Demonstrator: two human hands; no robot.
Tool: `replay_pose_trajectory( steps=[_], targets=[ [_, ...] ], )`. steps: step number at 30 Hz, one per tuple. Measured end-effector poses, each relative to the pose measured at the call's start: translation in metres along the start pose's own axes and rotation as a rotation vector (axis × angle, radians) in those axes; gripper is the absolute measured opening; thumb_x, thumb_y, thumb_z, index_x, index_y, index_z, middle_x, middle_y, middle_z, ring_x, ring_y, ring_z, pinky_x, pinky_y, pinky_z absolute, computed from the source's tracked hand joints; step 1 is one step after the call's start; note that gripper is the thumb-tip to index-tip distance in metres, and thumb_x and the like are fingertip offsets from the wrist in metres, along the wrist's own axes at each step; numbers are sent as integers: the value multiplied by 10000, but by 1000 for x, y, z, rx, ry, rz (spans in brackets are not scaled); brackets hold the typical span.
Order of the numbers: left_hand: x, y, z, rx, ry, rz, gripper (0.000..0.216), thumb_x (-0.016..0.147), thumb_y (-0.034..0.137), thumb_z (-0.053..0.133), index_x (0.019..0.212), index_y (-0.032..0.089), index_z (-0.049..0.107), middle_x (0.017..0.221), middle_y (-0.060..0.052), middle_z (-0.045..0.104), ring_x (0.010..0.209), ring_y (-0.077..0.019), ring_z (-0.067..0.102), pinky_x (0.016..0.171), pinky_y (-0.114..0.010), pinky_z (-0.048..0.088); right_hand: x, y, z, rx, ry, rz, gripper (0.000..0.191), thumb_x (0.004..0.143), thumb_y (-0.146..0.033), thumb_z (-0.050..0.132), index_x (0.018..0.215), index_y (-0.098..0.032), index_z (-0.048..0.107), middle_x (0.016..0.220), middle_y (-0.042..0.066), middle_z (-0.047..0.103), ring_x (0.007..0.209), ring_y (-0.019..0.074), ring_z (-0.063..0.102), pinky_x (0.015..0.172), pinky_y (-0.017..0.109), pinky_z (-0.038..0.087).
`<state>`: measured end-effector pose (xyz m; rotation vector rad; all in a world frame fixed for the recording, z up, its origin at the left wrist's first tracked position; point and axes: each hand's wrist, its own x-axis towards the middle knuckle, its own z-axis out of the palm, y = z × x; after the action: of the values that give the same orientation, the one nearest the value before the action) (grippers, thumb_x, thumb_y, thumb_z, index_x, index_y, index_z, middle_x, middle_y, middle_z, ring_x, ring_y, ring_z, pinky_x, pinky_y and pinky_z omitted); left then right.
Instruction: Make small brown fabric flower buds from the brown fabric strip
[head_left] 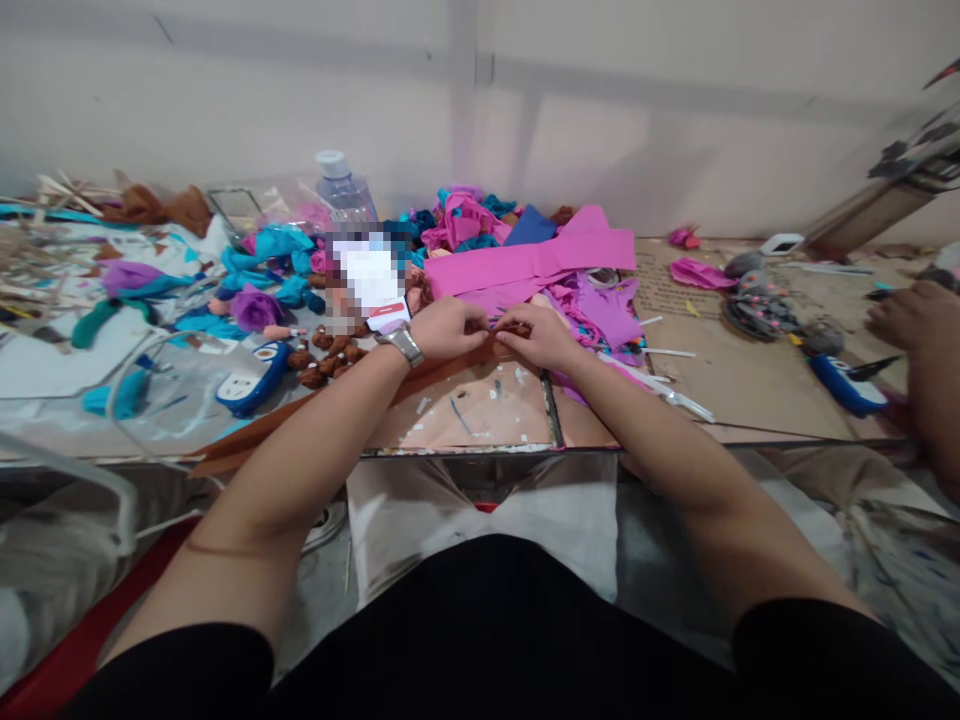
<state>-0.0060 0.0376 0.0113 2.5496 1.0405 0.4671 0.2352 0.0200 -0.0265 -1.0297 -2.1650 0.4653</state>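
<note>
My left hand (448, 328) and my right hand (538, 335) meet over the table's middle, fingers pinched on a small brown crepe-paper piece (504, 330) between them. A long brown paper strip (300, 420) trails from it toward the lower left. A silver watch (405, 345) sits on my left wrist. Small brown rolled paper buds (326, 360) lie just left of my left hand. Pink crepe sheets (540, 262) lie right behind my hands.
Blue and purple paper flowers (259, 290) and scraps cover the left side, with a plastic bottle (343, 190) behind. A blue glue gun (251, 380) lies left. Another person's hand (911, 315) rests at the right near a blue tool (844, 385). Cardboard (750, 370) covers the table.
</note>
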Motion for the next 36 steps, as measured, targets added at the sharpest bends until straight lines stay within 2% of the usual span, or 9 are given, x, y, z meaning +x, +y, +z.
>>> replay_pose_trajectory(
  steps=[6, 11, 18, 24, 32, 36],
  targets=[
    [0, 0, -1, -73, 10, 23, 383, 959, 458, 580, 994, 163, 822, 868, -79, 808, 721, -192, 657, 684, -326, 421, 0, -3, -1, 2, 19, -11, 116, 903, -259, 726, 960, -224, 821, 983, 68, 813, 922, 254, 729, 876, 396, 544],
    [1, -1, 2, -98, 14, 29, 380, 952, 460, 571, 948, 160, 804, 790, -54, 766, 672, -174, 611, 655, -320, 403, 0, -6, -1, 14, 48, -11, 107, 907, -280, 741, 968, -238, 818, 996, 64, 811, 943, 257, 725, 900, 404, 554],
    [1, -1, 3, -116, 30, 40, 399, 968, 479, 574, 956, 149, 798, 824, -65, 781, 700, -176, 633, 676, -316, 416, 0, -4, 0, 15, 64, -24, 127, 918, -312, 739, 967, -230, 824, 995, 74, 815, 931, 260, 729, 884, 411, 546],
    [1, -1, 5, -49, 46, 52, 366, 993, 451, 568, 1004, 171, 803, 892, -77, 810, 755, -195, 667, 704, -323, 420, 0, -4, 0, -13, 78, 12, 143, 910, -354, 747, 918, -226, 811, 941, 67, 807, 878, 249, 698, 828, 388, 526],
    [3, 1, 10, 160, 75, 112, 325, 1027, 392, 567, 1057, 192, 821, 969, -104, 818, 869, -250, 708, 733, -354, 412, 0, -2, 2, 89, 93, 117, 180, 867, -364, 718, 872, -206, 804, 886, 59, 805, 819, 226, 681, 775, 356, 533],
    [3, 5, 10, 185, 62, 86, 315, 1034, 380, 571, 1095, 190, 814, 1014, -113, 817, 921, -270, 720, 767, -363, 438, 0, -1, 2, 117, 99, 157, 180, 854, -356, 697, 868, -203, 791, 872, 52, 796, 815, 222, 675, 773, 352, 539]
  ],
)
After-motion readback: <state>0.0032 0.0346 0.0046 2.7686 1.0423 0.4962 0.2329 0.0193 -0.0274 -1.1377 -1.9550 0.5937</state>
